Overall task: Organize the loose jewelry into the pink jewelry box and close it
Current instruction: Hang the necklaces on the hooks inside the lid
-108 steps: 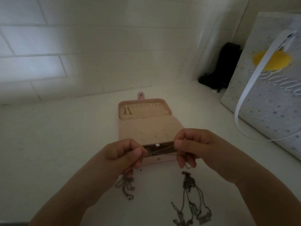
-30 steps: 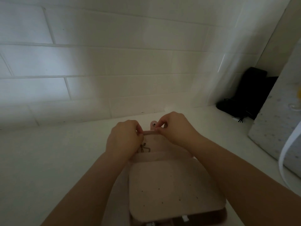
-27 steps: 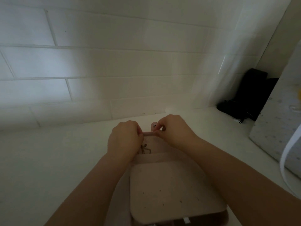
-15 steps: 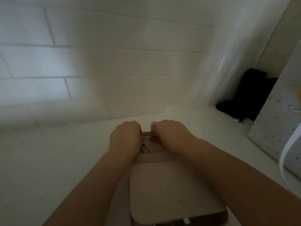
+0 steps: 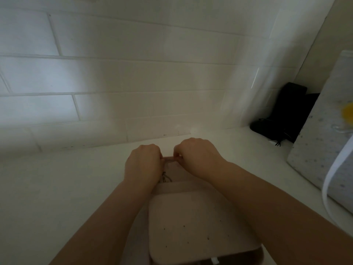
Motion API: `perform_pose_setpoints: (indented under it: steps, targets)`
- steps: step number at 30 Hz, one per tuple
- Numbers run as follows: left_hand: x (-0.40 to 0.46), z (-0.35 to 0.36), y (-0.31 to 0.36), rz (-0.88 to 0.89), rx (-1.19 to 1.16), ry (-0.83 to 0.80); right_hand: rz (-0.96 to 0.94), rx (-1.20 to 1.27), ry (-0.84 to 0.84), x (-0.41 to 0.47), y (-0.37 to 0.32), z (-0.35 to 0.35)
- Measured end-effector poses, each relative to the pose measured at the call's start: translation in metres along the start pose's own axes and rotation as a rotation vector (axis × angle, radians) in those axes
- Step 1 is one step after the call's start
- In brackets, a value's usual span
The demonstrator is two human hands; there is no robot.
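Head view: white counter (image 5: 57, 188) under tiled wall (image 5: 133, 77); black pouch (image 5: 282, 115) in far right corner, dotted bag (image 5: 324, 146) along right edge. Pink jewelry box (image 5: 194, 226) open, mid-counter, near front edge. Left hand (image 5: 144, 165) and right hand (image 5: 196, 157) curled, pinching box's far rim. Bare counter to left.

Two bare forearms, no sleeves, bare left hand (image 5: 143, 165) and right hand (image 5: 198, 157), unadorned

Your shot's pretty dim and soft; pale light pools on the tiled wall (image 5: 63, 88) at left, corners darken, and wide-angle bending curves the edges.
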State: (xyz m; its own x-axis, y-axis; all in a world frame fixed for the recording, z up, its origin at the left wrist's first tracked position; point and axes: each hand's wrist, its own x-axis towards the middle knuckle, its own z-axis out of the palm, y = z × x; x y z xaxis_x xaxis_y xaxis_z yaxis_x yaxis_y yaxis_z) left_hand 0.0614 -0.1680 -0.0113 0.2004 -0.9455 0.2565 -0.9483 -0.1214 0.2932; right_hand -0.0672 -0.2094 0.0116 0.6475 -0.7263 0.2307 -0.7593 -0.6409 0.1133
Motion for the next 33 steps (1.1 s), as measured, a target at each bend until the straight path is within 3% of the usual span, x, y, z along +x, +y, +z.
perform_pose_setpoints:
  steps: [5, 11, 18, 21, 27, 30, 33]
  targets:
    - [0.0, -0.002, 0.005, -0.048, 0.033, -0.039, -0.093, -0.146, -0.116, 0.004, -0.008, -0.006]
    - [-0.002, -0.012, 0.012, 0.032, 0.123, -0.103, -0.269, -0.274, -0.197, 0.003, -0.016, -0.019]
    - [-0.004, -0.025, 0.009, 0.139, -0.039, -0.284, 0.014, 0.286, -0.3, -0.007, 0.003, -0.02]
    - [-0.01, -0.035, 0.01, 0.242, -0.107, -0.311, 0.059, 0.485, -0.311, -0.012, 0.007, -0.021]
    - [-0.018, -0.038, 0.008, 0.309, -0.139, -0.313, 0.292, 1.121, -0.233, -0.02, -0.002, -0.019]
    - [-0.021, -0.042, 0.0, 0.282, -0.251, -0.315, 0.322, 1.201, -0.276, -0.021, -0.004, -0.017]
    - [-0.02, -0.041, -0.014, 0.157, -0.406, -0.248, 0.378, 1.056, -0.264, -0.022, -0.003, -0.018]
